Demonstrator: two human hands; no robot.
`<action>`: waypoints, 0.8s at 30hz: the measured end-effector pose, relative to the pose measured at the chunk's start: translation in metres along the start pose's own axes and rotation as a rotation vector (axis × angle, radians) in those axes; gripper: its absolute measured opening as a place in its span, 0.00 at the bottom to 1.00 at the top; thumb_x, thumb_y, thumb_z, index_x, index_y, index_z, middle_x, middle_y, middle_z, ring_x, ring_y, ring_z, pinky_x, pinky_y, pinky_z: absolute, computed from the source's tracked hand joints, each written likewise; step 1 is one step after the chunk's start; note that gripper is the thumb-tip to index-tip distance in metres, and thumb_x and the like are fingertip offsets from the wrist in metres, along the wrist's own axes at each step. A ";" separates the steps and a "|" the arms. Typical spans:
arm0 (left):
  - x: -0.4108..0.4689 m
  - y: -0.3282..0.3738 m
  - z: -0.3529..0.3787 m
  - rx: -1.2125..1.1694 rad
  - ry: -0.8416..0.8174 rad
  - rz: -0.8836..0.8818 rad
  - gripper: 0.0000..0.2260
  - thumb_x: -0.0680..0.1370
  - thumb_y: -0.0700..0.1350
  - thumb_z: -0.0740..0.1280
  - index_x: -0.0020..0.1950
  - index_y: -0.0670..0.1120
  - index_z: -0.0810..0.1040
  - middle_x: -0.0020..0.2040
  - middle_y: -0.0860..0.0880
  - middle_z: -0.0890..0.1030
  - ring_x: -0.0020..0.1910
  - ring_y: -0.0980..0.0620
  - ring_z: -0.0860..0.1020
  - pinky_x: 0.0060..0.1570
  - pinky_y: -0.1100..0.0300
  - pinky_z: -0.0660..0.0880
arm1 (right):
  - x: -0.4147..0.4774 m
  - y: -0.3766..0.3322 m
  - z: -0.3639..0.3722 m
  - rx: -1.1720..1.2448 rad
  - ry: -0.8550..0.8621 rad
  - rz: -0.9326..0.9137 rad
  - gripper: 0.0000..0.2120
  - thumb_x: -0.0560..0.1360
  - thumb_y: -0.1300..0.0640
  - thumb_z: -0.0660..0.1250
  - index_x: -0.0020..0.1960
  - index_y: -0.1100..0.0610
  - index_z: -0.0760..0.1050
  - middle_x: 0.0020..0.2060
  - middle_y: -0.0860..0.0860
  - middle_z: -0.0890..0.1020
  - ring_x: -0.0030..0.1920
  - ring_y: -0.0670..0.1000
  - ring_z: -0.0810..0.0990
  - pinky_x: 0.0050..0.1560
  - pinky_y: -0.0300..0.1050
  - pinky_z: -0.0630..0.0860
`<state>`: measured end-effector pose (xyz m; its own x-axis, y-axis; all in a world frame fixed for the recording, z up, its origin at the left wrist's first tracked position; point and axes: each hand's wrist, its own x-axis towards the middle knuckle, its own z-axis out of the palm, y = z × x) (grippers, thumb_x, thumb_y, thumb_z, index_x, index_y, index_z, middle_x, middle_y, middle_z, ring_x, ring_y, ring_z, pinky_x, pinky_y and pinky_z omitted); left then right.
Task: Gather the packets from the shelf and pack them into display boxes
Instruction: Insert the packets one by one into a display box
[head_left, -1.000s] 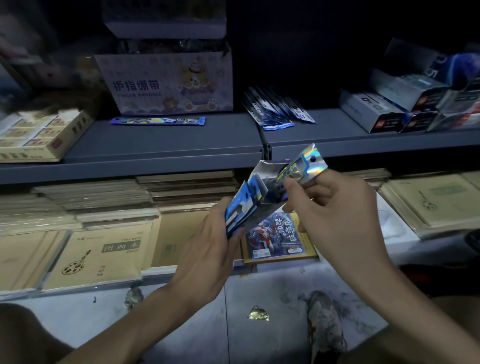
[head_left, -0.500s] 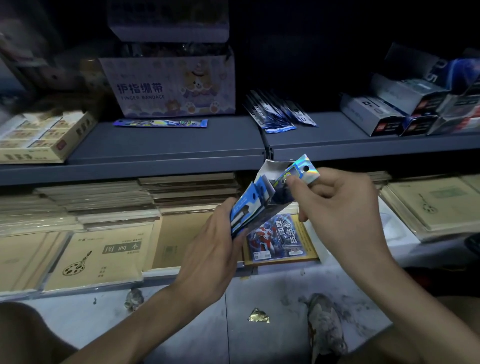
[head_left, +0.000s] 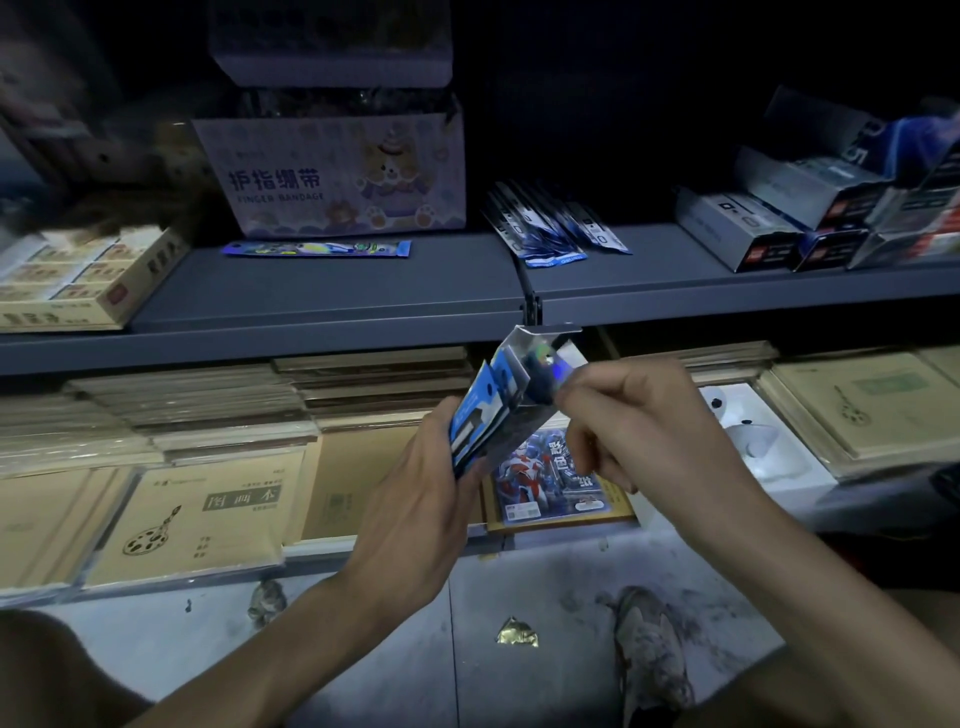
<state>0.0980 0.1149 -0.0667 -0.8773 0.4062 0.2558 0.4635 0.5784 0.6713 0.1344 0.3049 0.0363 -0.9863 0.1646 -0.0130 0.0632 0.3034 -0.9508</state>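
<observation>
Left hand (head_left: 415, 499) grips box (head_left: 517, 434) of packets (head_left: 475, 415); right hand (head_left: 649, 431) pinches a packet (head_left: 567, 362). A carton (head_left: 332, 176) reads "FINGER BANDAGE".

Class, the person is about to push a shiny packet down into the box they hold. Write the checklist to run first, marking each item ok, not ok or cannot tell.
1. Left hand grips the display box: ok.
2. Box's top flap open: ok.
3. Right hand pinches the shiny packet: ok.
4. Packet's lower end inside the opening: cannot tell, fingers hide it.
5. Room beside the blue packets already inside: cannot tell.
6. Shelf emptied of packets: not ok, a fanned pile lies there.
</observation>
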 end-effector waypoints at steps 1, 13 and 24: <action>0.000 0.000 0.000 0.002 -0.005 0.001 0.21 0.83 0.58 0.55 0.75 0.57 0.57 0.58 0.56 0.75 0.47 0.58 0.76 0.38 0.65 0.73 | -0.001 0.000 0.001 -0.010 -0.022 -0.003 0.15 0.79 0.66 0.64 0.34 0.67 0.76 0.25 0.60 0.77 0.19 0.45 0.66 0.24 0.35 0.64; 0.001 0.007 0.001 0.019 0.002 0.012 0.20 0.83 0.57 0.54 0.74 0.59 0.55 0.59 0.56 0.76 0.48 0.56 0.77 0.41 0.51 0.80 | 0.000 0.004 0.005 -0.083 0.040 -0.086 0.21 0.81 0.58 0.67 0.29 0.58 0.75 0.23 0.56 0.77 0.23 0.47 0.71 0.29 0.37 0.67; 0.000 0.003 0.003 0.089 0.005 0.025 0.23 0.80 0.62 0.49 0.75 0.58 0.55 0.55 0.56 0.75 0.42 0.59 0.74 0.32 0.68 0.68 | -0.001 -0.001 0.005 -0.291 -0.156 0.005 0.10 0.75 0.59 0.64 0.47 0.63 0.81 0.24 0.49 0.65 0.28 0.50 0.61 0.32 0.44 0.61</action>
<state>0.1000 0.1184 -0.0666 -0.8660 0.4175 0.2751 0.4939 0.6289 0.6005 0.1345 0.3002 0.0360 -0.9959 0.0277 -0.0866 0.0872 0.5622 -0.8224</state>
